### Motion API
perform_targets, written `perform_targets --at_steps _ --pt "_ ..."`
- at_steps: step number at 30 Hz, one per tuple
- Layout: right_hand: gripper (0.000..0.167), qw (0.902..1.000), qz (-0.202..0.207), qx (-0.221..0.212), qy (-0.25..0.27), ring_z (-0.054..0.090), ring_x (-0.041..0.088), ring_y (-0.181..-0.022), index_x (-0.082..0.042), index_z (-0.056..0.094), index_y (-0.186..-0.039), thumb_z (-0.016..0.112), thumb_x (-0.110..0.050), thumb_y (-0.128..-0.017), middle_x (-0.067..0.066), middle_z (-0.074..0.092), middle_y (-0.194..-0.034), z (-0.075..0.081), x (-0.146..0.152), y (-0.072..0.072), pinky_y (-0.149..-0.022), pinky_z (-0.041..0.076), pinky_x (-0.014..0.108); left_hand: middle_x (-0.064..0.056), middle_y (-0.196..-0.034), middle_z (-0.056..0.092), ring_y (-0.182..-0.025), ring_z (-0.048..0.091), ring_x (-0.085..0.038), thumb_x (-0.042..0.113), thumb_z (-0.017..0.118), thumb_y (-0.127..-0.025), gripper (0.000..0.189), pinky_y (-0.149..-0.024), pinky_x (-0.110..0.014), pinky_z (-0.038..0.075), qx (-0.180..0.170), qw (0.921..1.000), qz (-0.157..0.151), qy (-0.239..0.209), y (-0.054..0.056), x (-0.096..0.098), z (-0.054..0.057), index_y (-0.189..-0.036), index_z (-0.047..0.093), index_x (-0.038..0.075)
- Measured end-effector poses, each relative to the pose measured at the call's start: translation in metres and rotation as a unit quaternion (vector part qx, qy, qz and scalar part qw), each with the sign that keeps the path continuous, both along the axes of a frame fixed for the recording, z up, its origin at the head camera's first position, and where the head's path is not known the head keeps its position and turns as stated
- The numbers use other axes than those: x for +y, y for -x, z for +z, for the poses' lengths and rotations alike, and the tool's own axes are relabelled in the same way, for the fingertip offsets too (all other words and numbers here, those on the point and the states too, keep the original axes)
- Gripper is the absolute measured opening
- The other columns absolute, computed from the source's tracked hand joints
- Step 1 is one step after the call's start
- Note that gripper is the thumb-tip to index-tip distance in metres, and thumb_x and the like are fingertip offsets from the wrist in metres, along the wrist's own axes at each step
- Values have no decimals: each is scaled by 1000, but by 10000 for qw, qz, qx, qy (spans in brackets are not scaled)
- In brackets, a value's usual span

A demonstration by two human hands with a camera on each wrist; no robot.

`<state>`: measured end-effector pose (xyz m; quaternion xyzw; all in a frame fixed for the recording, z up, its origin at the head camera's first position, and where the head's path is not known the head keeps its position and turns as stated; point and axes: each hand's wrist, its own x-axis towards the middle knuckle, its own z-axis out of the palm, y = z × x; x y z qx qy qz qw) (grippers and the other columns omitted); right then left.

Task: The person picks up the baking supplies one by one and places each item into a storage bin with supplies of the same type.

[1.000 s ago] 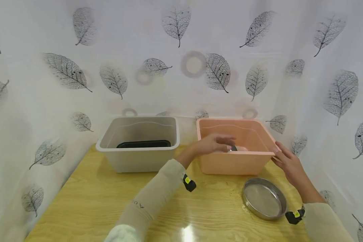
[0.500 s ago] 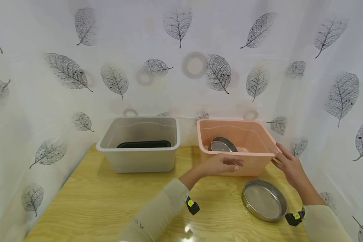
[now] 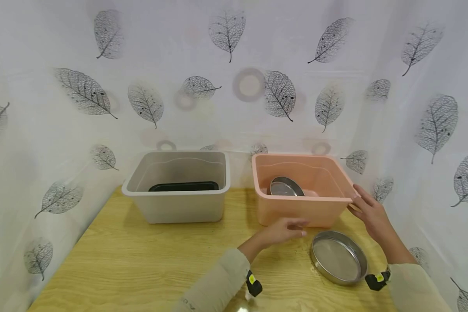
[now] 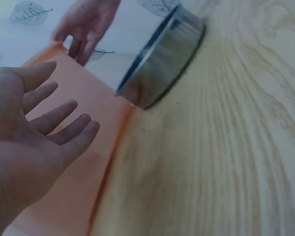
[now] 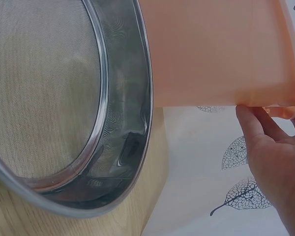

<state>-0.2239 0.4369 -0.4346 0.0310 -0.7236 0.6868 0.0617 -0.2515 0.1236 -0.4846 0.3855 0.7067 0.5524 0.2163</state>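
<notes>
My left hand (image 3: 282,232) hovers in front of the pink bin (image 3: 296,212), its fingers spread and holding nothing. In the left wrist view, those fingers (image 4: 64,125) overlap the bin's front wall. A round metal sieve (image 3: 339,258) lies on the table just right of this hand; its fine mesh (image 5: 44,83) fills much of the right wrist view. With my right hand (image 3: 374,219) I grip the rim at the bin's front right corner. A smaller metal sieve (image 3: 285,186) leans inside the pink bin at the left, its lower part hidden by the front wall.
A grey bin (image 3: 183,208) stands to the left on the wooden table (image 3: 148,264), with a dark rounded object (image 3: 183,186) in it. A leaf-patterned curtain (image 3: 234,121) hangs close behind and on both sides. Small dark crumbs lie around the larger sieve.
My left hand has come out of the pink bin and down in front of it, letting go of the smaller sieve, which now shows inside. The right hand has stayed at the rim.
</notes>
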Motion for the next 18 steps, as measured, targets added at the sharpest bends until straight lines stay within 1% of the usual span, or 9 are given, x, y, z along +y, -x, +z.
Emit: perform_targets --at_steps 2,5,9,12,16,18 --pt "65 10000 36 47 46 62 -10 -106 -11 16 -162 49 -22 -108 10 12 -169 -1 1 1 -90 54 14 -13 -149 54 -134 55 -29 22 61 -102 50 -100 -14 46 -37 10000 29 8 0 1 -6 -147 51 2" --pt "64 9999 78 100 106 62 -9 -106 -9 15 -162 48 -20 -108 13 11 -169 -2 3 2 -89 55 15 -12 -148 55 -134 55 -28 23 62 -101 50 -99 -14 45 -108 9999 100 13 1 4 -15 -146 52 3" --pt "65 9999 38 43 101 63 -9 -105 -11 16 -162 49 -21 -108 13 11 -169 -2 4 2 -88 55 15 -7 -146 58 -132 56 -17 24 63 -101 48 -102 -15 43 -151 9996 231 41 2 11 -25 -145 55 6" --pt "65 10000 -5 -25 52 62 -10 -105 -13 17 -163 50 -23 -107 11 13 -169 -2 3 1 -88 55 15 -7 -144 60 -130 56 -13 22 63 -101 46 -103 -16 43 -282 9993 229 -8 2 18 -31 -143 57 7" --pt "64 10000 8 -24 53 63 -8 -105 -14 19 -162 50 -23 -107 10 15 -169 -1 3 2 -87 56 16 -6 -142 61 -121 60 -9 22 64 -100 44 -98 -16 46 -397 9989 237 24 1 26 -39 -142 59 11" --pt "64 10000 33 -13 86 63 -8 -105 -14 19 -162 50 -22 -107 10 17 -168 -1 2 2 -87 57 16 -2 -140 63 -115 60 -3 23 65 -99 43 -95 -16 47 -401 9988 267 89 1 30 -43 -141 61 14"
